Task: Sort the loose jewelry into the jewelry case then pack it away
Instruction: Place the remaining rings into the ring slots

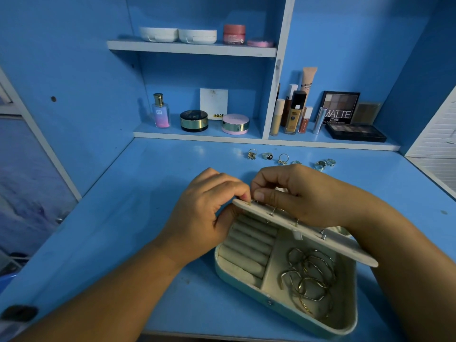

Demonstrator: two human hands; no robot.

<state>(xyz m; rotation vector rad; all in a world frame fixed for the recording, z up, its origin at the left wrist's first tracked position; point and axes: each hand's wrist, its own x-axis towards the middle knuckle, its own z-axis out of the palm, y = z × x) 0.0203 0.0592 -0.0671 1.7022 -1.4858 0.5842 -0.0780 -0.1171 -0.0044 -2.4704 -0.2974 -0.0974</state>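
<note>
Bangles below, our left hand and right hand pinch, seemingly, an earring onto the panel; rings beyond need fetching.

Desk left of the case lies open; its raised panel bars the way to the rings behind.

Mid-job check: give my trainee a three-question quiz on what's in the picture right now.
1. True or false: the ring rolls in the jewelry case already hold rings.
2. The bangles lie: A) on the desk B) in the case's big compartment C) on a shelf.
3. Which hand pinches at the earring panel: left hand, right hand, or both?
Key: 1 false; 2 B; 3 both.
</note>
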